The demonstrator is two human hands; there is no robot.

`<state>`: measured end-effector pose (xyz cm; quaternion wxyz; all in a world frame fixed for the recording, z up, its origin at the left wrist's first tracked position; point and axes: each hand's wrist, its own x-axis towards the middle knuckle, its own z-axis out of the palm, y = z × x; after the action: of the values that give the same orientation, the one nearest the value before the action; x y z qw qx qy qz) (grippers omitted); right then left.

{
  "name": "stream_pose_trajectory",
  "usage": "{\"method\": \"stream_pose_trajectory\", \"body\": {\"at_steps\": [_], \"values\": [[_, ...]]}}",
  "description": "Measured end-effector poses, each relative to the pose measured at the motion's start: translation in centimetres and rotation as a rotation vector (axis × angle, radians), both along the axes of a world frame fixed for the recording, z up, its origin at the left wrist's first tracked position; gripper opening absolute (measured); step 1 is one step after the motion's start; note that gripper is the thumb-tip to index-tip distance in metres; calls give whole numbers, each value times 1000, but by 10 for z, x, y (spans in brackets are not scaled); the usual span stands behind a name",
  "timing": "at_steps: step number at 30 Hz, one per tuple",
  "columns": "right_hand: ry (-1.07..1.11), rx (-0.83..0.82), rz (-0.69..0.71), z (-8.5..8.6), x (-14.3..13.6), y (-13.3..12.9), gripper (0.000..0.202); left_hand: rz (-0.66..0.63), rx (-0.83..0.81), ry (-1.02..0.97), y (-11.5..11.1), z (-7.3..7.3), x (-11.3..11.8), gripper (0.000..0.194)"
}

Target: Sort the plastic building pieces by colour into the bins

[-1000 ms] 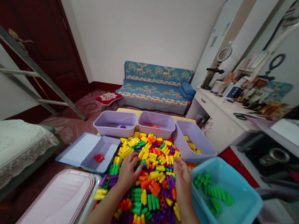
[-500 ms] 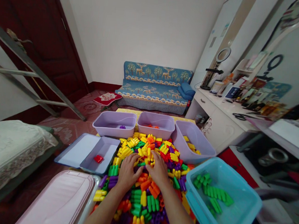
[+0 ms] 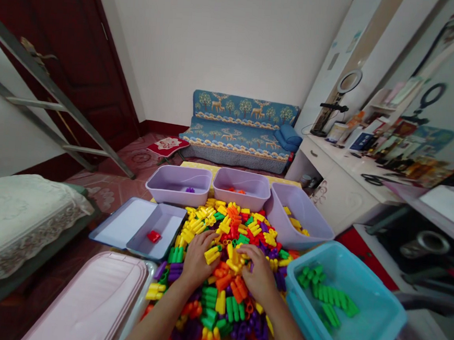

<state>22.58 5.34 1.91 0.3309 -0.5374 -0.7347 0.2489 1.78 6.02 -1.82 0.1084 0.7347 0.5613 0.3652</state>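
Observation:
A heap of plastic building blocks, shaped like joined tubes in yellow, green, orange, red and purple, spreads over the table. Low over its middle, my left hand is closed on a yellow block between thumb and fingers. Facing it, my right hand has its fingers curled around yellow blocks; its fingertips are partly hidden. Orange and green blocks lie just below both hands.
Three lilac bins stand along the back: one with purple pieces, one with orange, one with yellow. A turquoise tub at right holds green blocks. Left are a shallow box with red pieces and a pink lid.
My hands have moved apart, the right one shifting right and down. A yellow block now shows in my left hand, and yellow blocks at my right fingers. The view has shifted slightly.

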Motion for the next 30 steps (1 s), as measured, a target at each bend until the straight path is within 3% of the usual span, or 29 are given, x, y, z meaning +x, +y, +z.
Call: {"method": "stream_pose_trajectory", "body": {"at_steps": [5,8,12,17,23,30], "values": [[-193,-29,-314,-5,24,18,37,5,-13,-1,-1,-1,0,50],[-379,-92,-380,-5,22,29,40,8,-14,6,-1,-1,0,50],[-500,-142,-367,-5,8,39,46,7,-16,8,-1,0,0,51],[-491,-200,-363,-4,-2,48,48,7,-20,-2,-1,1,1,49],[-457,-175,-237,1,1,59,55,3,-23,-11,-1,1,1,50],[-387,-216,-191,3,-1,71,43,8,-35,-5,-1,1,1,50]]}}
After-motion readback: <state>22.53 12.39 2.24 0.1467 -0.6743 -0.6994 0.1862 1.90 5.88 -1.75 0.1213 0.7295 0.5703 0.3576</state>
